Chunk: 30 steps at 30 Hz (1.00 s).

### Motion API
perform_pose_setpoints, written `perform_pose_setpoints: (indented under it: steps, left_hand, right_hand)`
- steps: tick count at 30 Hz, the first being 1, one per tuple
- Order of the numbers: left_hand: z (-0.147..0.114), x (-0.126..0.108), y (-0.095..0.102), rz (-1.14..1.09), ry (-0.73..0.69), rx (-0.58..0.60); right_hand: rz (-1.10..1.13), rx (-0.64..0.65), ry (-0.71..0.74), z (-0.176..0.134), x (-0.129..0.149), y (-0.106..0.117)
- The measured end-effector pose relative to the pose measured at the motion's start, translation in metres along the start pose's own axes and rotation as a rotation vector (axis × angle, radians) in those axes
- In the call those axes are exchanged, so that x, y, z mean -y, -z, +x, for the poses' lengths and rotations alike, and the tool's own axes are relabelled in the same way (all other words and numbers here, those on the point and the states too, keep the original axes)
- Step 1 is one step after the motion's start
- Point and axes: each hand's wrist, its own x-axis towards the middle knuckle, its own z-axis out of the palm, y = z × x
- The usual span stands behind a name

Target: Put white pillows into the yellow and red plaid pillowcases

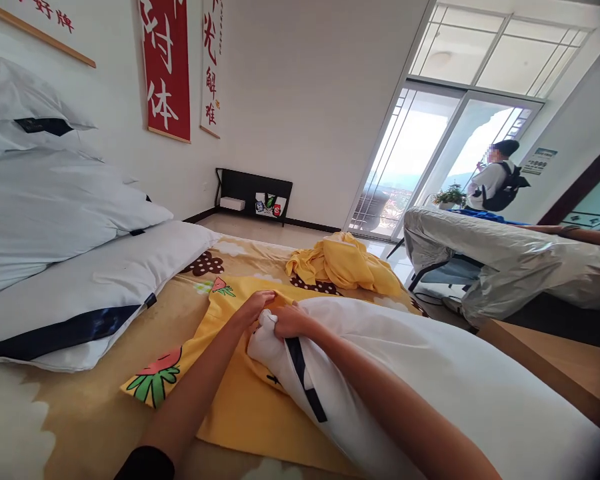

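Observation:
A yellow pillowcase (250, 413) with watermelon-like and green leaf prints lies spread on the bed in front of me. Partly over it rests a plump white pillow (430, 373) with a dark blue band along its side. My left hand (256, 308) is closed on the pillowcase's edge beside the pillow's near corner. At that corner my right hand (293, 321) grips the white fabric, its fingertips partly hidden by yellow cloth. The two hands are close together, and the pillow's corner sits against the pillowcase opening.
White pillows (70, 220) are stacked on the left of the bed (95, 413). Crumpled yellow cloth (350, 263) lies at the far edge. At right stand a plastic-covered piece of furniture (505, 247) and a cardboard box (555, 360). A person with a backpack (495, 180) is near the glass doors.

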Motion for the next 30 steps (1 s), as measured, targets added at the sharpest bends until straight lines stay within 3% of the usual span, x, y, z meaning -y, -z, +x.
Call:
perform_pose_setpoints:
  steps: [5, 10, 16, 20, 22, 24, 28, 30]
  left_hand:
    - [0.0, -0.002, -0.001, 0.062, -0.029, -0.04]
    - [-0.014, -0.001, 0.004, 0.185, -0.051, -0.058]
    - [-0.027, -0.006, 0.004, 0.344, -0.048, -0.086]
    - [-0.033, -0.006, 0.002, 0.489, -0.021, -0.113]
    - [-0.033, -0.004, 0.001, 0.574, -0.013, -0.108]
    - [-0.031, -0.001, -0.002, 0.658, 0.0, -0.09]
    - [-0.025, 0.009, -0.01, 0.81, 0.052, -0.013]
    - [-0.021, 0.015, -0.016, 0.871, 0.09, 0.03]
  right_hand:
    - [0.017, 0.08, -0.02, 0.029, -0.006, -0.004]
    - [0.041, 0.115, -0.025, 0.036, -0.016, -0.006]
    - [0.088, 0.133, 0.01, 0.028, -0.013, -0.007]
    - [0.077, 0.081, 0.028, -0.002, 0.007, -0.012]
    - [0.014, -0.006, 0.068, -0.029, 0.021, -0.022]
    - [-0.103, -0.18, 0.074, -0.06, 0.034, -0.041]
    - [-0.41, -0.737, -0.005, -0.115, 0.051, -0.097]
    - [-0.503, -0.94, -0.022, -0.132, 0.056, -0.123]
